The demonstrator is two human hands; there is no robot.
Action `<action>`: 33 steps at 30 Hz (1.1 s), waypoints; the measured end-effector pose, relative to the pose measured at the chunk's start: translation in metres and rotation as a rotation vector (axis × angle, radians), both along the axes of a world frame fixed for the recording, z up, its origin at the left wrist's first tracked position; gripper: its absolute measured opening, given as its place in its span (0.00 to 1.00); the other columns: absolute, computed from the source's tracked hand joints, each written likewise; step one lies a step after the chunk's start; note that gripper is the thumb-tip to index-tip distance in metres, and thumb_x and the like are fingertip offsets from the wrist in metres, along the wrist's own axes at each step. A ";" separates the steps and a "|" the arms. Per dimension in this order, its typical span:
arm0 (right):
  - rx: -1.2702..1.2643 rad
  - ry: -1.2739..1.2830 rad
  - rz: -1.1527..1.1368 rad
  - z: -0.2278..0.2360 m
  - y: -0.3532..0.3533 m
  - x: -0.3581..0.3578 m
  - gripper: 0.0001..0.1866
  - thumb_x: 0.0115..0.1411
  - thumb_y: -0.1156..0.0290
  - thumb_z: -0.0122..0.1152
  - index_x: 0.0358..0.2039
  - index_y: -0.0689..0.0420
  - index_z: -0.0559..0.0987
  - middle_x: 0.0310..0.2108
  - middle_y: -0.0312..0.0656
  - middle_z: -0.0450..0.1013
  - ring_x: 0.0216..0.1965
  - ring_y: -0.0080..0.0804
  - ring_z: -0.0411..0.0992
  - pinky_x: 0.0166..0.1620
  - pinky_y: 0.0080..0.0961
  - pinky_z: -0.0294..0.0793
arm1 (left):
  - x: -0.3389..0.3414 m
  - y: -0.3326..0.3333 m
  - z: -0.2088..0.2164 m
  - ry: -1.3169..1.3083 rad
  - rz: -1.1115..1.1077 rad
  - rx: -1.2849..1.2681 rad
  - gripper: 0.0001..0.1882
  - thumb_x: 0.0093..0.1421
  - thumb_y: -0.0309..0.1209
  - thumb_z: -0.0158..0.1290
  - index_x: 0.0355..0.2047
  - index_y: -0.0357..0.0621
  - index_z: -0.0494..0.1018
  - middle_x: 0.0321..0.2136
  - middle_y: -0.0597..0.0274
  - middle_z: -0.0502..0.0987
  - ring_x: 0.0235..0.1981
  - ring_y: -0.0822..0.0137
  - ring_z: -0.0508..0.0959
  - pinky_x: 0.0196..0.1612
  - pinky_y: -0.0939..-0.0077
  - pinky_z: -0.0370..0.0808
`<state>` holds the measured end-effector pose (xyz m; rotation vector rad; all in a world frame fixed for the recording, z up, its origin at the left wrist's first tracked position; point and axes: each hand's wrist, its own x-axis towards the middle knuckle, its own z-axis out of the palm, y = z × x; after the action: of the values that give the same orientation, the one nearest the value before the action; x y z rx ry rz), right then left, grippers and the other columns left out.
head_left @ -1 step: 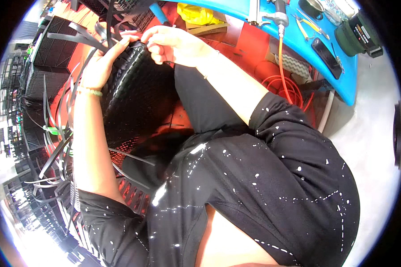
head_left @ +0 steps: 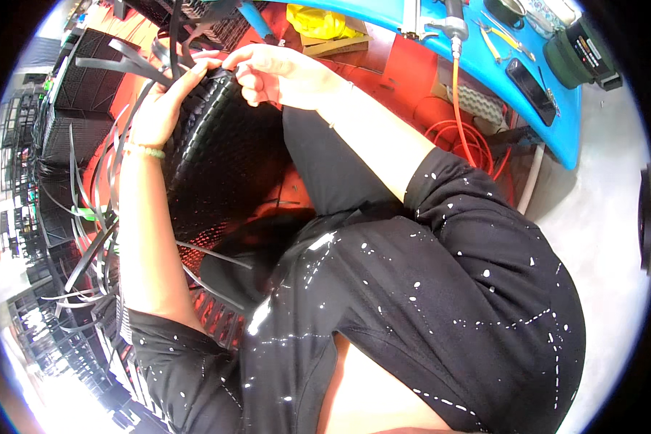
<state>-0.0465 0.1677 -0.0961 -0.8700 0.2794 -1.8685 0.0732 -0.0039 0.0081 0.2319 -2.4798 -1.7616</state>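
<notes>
A black woven piece of flat plastic strips [head_left: 217,130], shaped like the wall of a basket, stands tilted in front of me with its rim up. My left hand [head_left: 160,108] is closed at that rim, thumb and fingers over the edge. Loose grey-black strips [head_left: 123,64] stick out past this hand. Just to the right, my right hand [head_left: 276,76] pinches at the same rim, fingertips almost meeting the left ones. Its fingers are curled, and the bit of strip between them is mostly hidden.
A blue table [head_left: 564,141] at upper right bears an air tool [head_left: 452,27] with an orange hose [head_left: 456,101], pliers [head_left: 493,45], a phone [head_left: 529,90] and a dark green container [head_left: 573,59]. A yellow bag [head_left: 318,22] lies behind. Black woven panels [head_left: 87,72] stand left.
My right fingertips have shifted very slightly left and down along the rim. My left hand and the woven piece stay nearly where they were.
</notes>
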 end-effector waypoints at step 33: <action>0.472 0.051 -0.392 0.029 -0.009 0.024 0.10 0.55 0.66 0.71 0.25 0.55 0.78 0.18 0.29 0.69 0.19 0.17 0.68 0.23 0.14 0.67 | 0.003 -0.007 0.001 -0.049 0.029 -0.019 0.15 0.66 0.35 0.53 0.46 0.39 0.78 0.49 0.64 0.78 0.51 0.73 0.73 0.59 0.74 0.64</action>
<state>-0.0223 0.1589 -0.0673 -0.5612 0.9370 -2.0111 0.0765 -0.0109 0.0093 0.3115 -2.5120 -1.7412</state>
